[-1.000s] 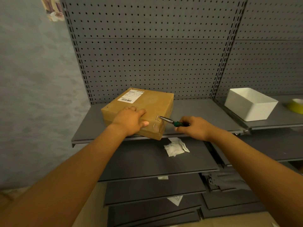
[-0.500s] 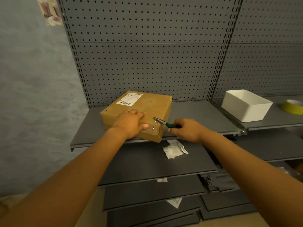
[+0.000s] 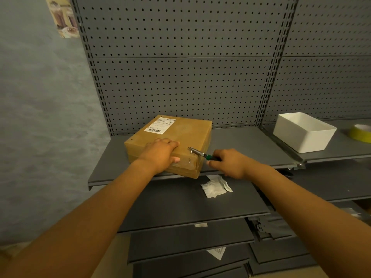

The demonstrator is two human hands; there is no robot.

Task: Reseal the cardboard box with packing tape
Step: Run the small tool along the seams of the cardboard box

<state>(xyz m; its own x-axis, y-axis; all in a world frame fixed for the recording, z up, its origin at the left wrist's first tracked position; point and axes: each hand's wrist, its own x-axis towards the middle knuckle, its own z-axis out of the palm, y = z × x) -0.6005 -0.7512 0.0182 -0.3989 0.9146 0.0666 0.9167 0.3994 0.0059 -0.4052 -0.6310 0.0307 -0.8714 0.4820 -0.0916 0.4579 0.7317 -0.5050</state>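
A flat brown cardboard box point(image 3: 180, 133) with a white shipping label lies on the grey shelf point(image 3: 241, 143), its near corner at the shelf's front edge. My left hand point(image 3: 160, 155) rests on the box's near top edge, fingers on top and thumb against the front side. My right hand point(image 3: 228, 163) grips a green-handled tool point(image 3: 200, 153) whose metal tip touches the box's near right corner. A roll of yellow tape point(image 3: 361, 132) sits at the far right on the neighbouring shelf.
A white open bin point(image 3: 303, 135) stands on the right shelf beside the tape. A crumpled white paper point(image 3: 215, 186) lies on the lower shelf below the box. Grey pegboard panels rise behind; more dark shelves are stacked below.
The view has drifted slightly. Both hands keep their places: the left on the box, the right holding the tool tip at the box's corner.
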